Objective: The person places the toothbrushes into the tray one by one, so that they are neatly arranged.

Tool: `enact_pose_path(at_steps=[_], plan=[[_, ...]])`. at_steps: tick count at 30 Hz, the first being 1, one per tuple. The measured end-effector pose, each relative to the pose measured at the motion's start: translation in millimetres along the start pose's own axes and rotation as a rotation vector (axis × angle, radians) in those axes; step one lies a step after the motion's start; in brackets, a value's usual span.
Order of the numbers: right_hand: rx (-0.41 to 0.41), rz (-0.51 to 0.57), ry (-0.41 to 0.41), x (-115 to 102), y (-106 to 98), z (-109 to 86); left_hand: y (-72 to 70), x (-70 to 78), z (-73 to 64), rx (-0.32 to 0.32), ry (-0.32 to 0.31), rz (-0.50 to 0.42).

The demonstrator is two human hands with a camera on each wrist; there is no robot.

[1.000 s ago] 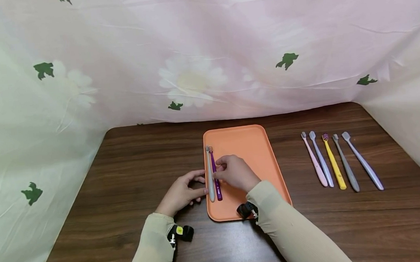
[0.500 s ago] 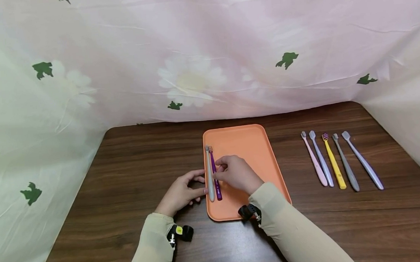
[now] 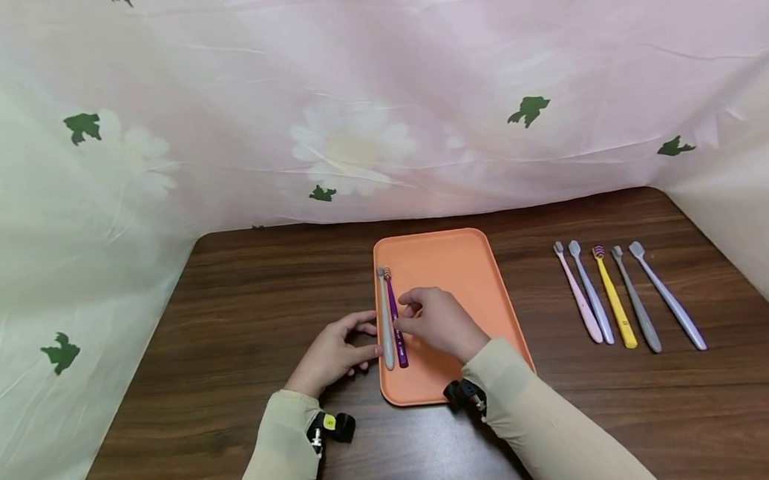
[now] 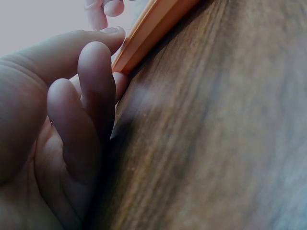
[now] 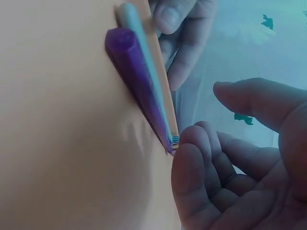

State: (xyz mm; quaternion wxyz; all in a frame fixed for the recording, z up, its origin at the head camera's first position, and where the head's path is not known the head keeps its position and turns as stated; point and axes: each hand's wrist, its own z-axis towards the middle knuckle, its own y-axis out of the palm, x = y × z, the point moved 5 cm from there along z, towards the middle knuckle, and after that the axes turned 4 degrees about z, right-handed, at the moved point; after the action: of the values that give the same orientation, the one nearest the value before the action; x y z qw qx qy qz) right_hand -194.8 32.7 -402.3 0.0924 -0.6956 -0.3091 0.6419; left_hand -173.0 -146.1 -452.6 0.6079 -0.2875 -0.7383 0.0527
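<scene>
An orange tray [image 3: 449, 265] lies on the table, with a pale grey toothbrush [image 3: 386, 322] along its left side. A purple toothbrush [image 3: 402, 354] lies right beside it; both heads point to the far side. My left hand [image 3: 332, 355] holds the tray's left rim, thumb on the rim and fingers at its outer side. Over the tray, my right hand [image 3: 440, 324] is next to the purple toothbrush. In the right wrist view the right hand's thumb and fingers [image 5: 189, 167] stand apart with nothing between them, close to that brush's head end.
On the table [image 3: 280, 277] to the tray's right lies a fanned row of toothbrushes: pink [image 3: 579, 297], pale blue [image 3: 592, 292], yellow [image 3: 616, 302], grey [image 3: 638, 300] and lavender [image 3: 670, 298]. A flowered cloth [image 3: 347, 86] hangs behind and at the sides.
My right hand has shifted very slightly to the right. The left hand, the tray and the toothbrushes have stayed in place; the head view has moved a little.
</scene>
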Motion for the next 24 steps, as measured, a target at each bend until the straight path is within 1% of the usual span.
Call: enact_pose_path(at_steps=[7,14,20,24], plan=[[-0.001,-0.015,-0.013,2,-1,-3.6,-0.1,0.3,-0.6,-0.002,0.01,-0.01],[-0.003,-0.009,-0.041,2,-3,-9.8,0.6,1.3,-0.1,-0.003,0.026,0.006],[-0.003,0.018,-0.034,3,-6,-12.8,1.2,2.3,-0.4,-0.006,0.03,-0.004],[-0.001,0.015,-0.026,4,-6,-13.1,1.3,2.6,-1.1,-0.005,0.035,-0.009]])
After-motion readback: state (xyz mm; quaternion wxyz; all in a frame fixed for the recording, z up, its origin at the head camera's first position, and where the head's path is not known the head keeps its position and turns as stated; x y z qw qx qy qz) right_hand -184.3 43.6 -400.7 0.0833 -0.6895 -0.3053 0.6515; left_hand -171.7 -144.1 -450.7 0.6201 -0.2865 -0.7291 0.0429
